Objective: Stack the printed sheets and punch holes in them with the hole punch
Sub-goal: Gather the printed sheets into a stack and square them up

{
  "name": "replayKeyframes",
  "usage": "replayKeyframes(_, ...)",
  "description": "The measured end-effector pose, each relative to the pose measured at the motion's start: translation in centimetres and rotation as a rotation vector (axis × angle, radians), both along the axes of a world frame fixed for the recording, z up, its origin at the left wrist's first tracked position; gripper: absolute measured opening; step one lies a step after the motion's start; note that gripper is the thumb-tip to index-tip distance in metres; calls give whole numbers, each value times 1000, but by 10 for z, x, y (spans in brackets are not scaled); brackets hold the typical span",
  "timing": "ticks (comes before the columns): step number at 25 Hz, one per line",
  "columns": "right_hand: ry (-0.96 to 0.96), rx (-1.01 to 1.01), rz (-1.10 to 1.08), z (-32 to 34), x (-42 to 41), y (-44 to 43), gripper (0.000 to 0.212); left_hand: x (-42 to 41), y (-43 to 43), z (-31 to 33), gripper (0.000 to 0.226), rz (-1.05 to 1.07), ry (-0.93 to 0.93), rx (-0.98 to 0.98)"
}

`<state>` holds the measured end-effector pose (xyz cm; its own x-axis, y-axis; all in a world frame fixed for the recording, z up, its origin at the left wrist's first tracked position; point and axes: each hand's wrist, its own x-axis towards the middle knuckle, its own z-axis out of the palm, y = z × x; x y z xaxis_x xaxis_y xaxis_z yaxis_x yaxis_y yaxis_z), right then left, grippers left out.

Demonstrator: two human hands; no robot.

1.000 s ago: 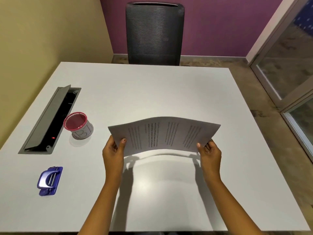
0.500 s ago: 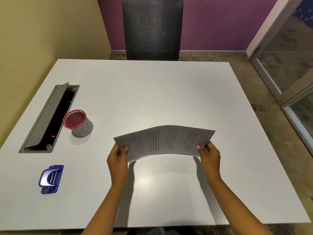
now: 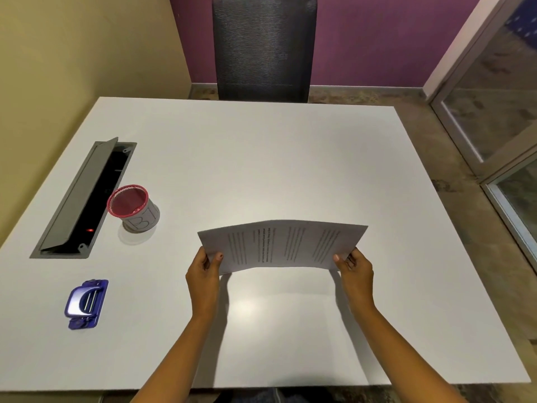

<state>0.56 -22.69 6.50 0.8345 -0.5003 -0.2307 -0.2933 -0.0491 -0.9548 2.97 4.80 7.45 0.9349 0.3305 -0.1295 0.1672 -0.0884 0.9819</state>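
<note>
I see both hands pinching the sheets point(image 3: 283, 245) above the table point(image 3: 261, 158): the left hand point(image 3: 203, 276) grips the left edge, thumb on top, and the right hand point(image 3: 356, 271) grips the right edge the same way. The sheets bow upward in the middle, text facing up, lifted clear of the table. The punch point(image 3: 86, 303) lies on the table well to the left of the sheets, nearer me. A red-rimmed cup point(image 3: 134, 207) stands left of the sheets, farther back, just beside an open cable tray point(image 3: 84, 199).
</note>
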Motion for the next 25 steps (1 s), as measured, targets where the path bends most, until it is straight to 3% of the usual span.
replayKeyframes(8, 6, 19, 8, -1, -2, -3, 27, -9, -1, -2, 41, 21, 51, 22)
replayKeyframes(15, 38, 29, 33, 10, 0, -12, 17, -2, 0, 7, 20, 65, 57, 79)
replayKeyframes(17, 100, 40, -1, 12, -1, -11, 30, -1, 1, 10, 20, 96, 80, 75)
replayKeyframes(19, 184, 67, -50, 14, -4, -6, 52, -1, 2, 13, 27, 142, 105, 9)
replayKeyframes(21, 220, 205, -8, 16, -7, 6, 56, -4, 0, 15, 30, 194, 129, -92)
replayKeyframes(25, 235, 462, 217, 15, -16, 45, 26, -14, -16, 12, 19, 327, 239, -328)
